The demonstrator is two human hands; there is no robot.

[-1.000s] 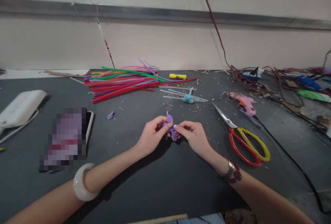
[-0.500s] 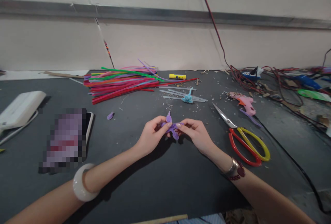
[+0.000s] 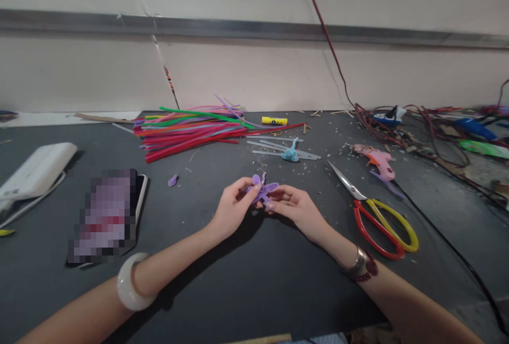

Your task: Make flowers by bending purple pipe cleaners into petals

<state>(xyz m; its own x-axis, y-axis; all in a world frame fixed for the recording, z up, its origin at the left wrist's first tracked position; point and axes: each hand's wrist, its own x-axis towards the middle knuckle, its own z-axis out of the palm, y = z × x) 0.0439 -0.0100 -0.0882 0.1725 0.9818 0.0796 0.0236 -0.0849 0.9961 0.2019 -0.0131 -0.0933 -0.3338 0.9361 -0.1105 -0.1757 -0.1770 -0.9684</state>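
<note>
A purple pipe-cleaner flower [image 3: 263,189] with several looped petals is held up off the dark table between both hands. My left hand [image 3: 235,203] is closed on its left side, thumb pressed on the middle. From the right, my right hand [image 3: 297,206] pinches a lower petal between thumb and fingers. Some of the fingertips are hidden behind the flower. Beyond the hands lies a small light-blue pipe-cleaner piece [image 3: 290,153] on clear glue sticks [image 3: 264,145]. One loose purple petal [image 3: 172,180] rests on the table to the left.
A bundle of coloured pipe cleaners [image 3: 191,134] and a yellow glue tube [image 3: 274,121] lie at the back. Scissors [image 3: 374,209] and a pink glue gun [image 3: 376,159] with a black cord are on the right. A phone [image 3: 105,214] and white power bank [image 3: 37,169] are left.
The flower has turned in my fingers, so its petals now point up and right. My right hand has shifted its pinch lower. The camera view has tilted slightly.
</note>
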